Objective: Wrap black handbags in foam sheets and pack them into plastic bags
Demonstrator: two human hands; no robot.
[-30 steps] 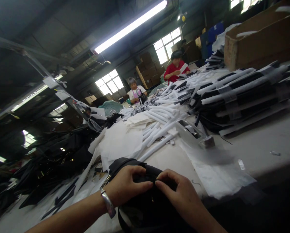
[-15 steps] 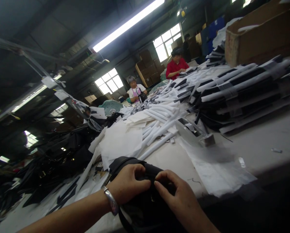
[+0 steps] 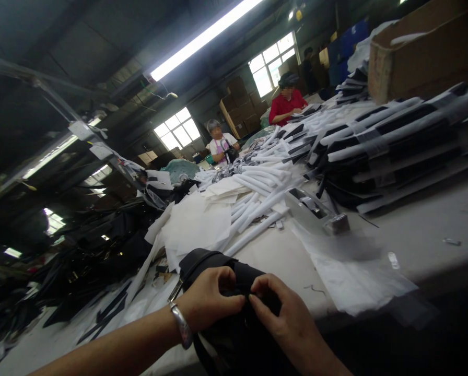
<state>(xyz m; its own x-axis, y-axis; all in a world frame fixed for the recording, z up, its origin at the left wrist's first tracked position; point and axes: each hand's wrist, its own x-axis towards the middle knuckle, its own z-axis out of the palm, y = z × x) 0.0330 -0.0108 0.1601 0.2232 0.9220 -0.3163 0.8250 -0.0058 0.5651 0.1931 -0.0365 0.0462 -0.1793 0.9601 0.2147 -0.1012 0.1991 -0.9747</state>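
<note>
Black bag is right up front, bottom middle of the view, sitting at the near edge of a pale, cluttered table. Both hands are on it. Left hand has hold of the top part, thumb pointing in toward the middle and index finger curled over, though the other fingers are hidden so I can't tell exactly what they're doing. Right hand is pinching the black material between thumb and index finger, and the two thumbs are really close together. The dark fabric swallows most of the detail where they meet, tbh. There's a silvery bracelet on the left wrist, and a shiny metal-looking strip on the bag just beside that hand.

Just past the bag are white sheets and a messy pile of white tubes. Over to the right there's what looks like a tape dispenser, with a see-through plastic sheet near it, partly over the table edge. Further back on that side sits a black-and-white stack, then a cardboard box. Across the table, a person in red and a person in a purple apron are busy with their hands too.
</note>
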